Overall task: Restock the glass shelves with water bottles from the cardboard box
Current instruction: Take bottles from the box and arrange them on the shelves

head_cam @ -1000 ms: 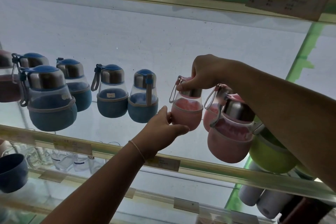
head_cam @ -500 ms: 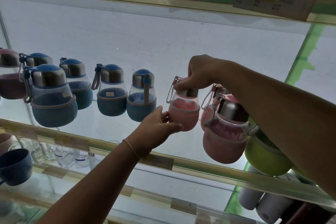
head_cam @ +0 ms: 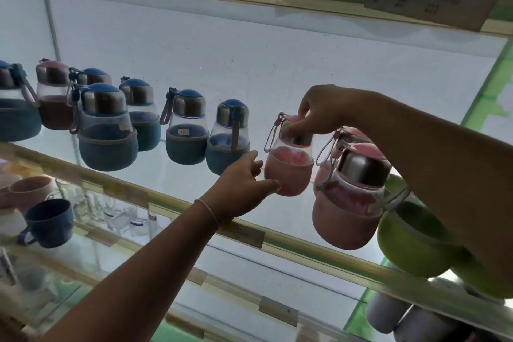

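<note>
Two hands meet on one small pink water bottle (head_cam: 288,172) standing on the glass shelf (head_cam: 155,175), between the blue bottles (head_cam: 227,144) and two more pink bottles (head_cam: 349,203). From above, the right hand (head_cam: 327,111) pinches its steel cap, fingers curled round it. The left hand (head_cam: 244,183) lies against its pink sleeve, thumb touching, fingers relaxed and nearly straight.

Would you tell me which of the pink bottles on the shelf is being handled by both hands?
The leftmost pink bottle, beside the blue ones: the right hand pinches its cap and the left hand touches its sleeve. The other pink bottles stand untouched.
</note>
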Tool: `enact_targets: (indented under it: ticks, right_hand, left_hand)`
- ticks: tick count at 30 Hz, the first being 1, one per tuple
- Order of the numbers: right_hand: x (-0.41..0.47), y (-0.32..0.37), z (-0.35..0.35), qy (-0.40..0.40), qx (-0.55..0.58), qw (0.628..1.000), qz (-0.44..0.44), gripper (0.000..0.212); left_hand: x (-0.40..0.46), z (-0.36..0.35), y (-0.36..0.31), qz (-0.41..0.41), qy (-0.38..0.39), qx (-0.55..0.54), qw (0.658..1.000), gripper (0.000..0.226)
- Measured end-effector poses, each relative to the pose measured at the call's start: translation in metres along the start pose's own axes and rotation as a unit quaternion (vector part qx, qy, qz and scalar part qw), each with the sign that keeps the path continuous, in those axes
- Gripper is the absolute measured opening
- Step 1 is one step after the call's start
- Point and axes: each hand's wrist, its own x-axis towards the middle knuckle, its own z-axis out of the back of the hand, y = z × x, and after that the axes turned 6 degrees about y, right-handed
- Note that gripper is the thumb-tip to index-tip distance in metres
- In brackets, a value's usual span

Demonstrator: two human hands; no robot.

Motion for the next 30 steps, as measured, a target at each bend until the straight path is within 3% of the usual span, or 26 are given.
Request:
enact_targets:
  ticks: [3, 7, 15, 25, 30]
  right_hand:
    - [-0.005, -0.002, 0.001, -0.02, 0.034, 0.999, 0.007, 0.072]
    - [-0.017, 0.007, 0.003, -0.082, 0.032, 0.996, 0.032, 0.064]
    - [-0.018, 0.063, 0.006, -0.157, 0.058, 0.983, 0.077, 0.044]
    - [0.028, 0.188, 0.022, -0.183, 0.162, 0.959, 0.146, 0.034]
    - [0.058, 0.25, 0.025, -0.171, 0.166, 0.955, 0.178, 0.037]
  left_hand:
    - [-0.004, -0.002, 0.001, -0.034, -0.035, 0.049, 0.998, 0.073]
    - [-0.013, -0.003, -0.003, -0.088, -0.114, 0.069, 0.987, 0.053]
    - [-0.044, 0.053, -0.03, -0.2, -0.199, 0.172, 0.944, 0.048]
    - [-0.078, 0.19, -0.004, -0.188, -0.31, 0.246, 0.899, 0.045]
    - [-0.084, 0.257, 0.026, -0.149, -0.335, 0.267, 0.891, 0.03]
